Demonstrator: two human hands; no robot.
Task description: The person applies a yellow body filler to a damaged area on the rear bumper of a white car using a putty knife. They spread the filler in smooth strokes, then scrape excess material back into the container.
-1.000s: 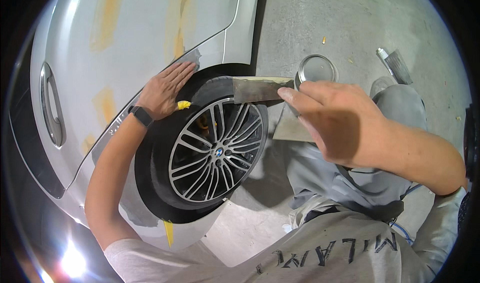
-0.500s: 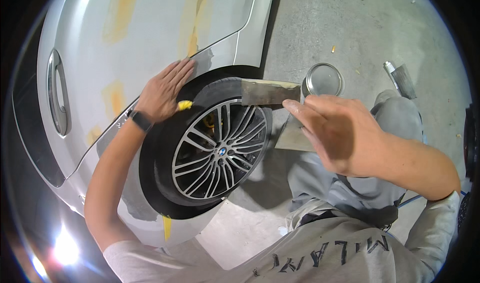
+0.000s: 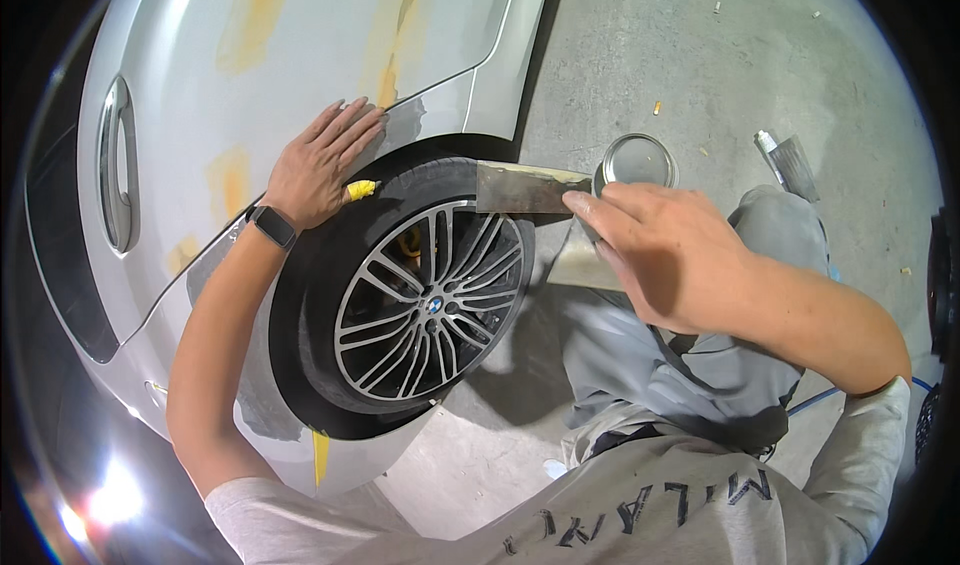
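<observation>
My left hand [image 3: 318,170] lies flat on the silver car's body panel [image 3: 330,25], just above the wheel arch. Its fingers are slightly spread, and yellow tape [image 3: 362,190] wraps the thumb tip. A watch [image 3: 273,226] is on that wrist. In my right hand [image 3: 675,255] is a wide metal putty scraper [image 3: 520,189], pointing left in front of the tyre's upper edge. Beneath the same hand shows a second pale flat blade [image 3: 582,267], its grip hidden. Grey filler [image 3: 405,117] and yellowish patches [image 3: 232,180] mark the panel around my left hand.
The spoked wheel [image 3: 430,310] sits between my arms. A round metal can [image 3: 638,157] stands on the concrete floor [image 3: 600,55] beyond my right hand. Farther right lies a grey tube-like item with a white cap [image 3: 788,165]. A bright lamp [image 3: 115,490] glows at lower left.
My left hand's fingers have spread a little and sit slightly higher on the panel. The view has shifted slightly; my right hand still holds the scraper in much the same pose.
</observation>
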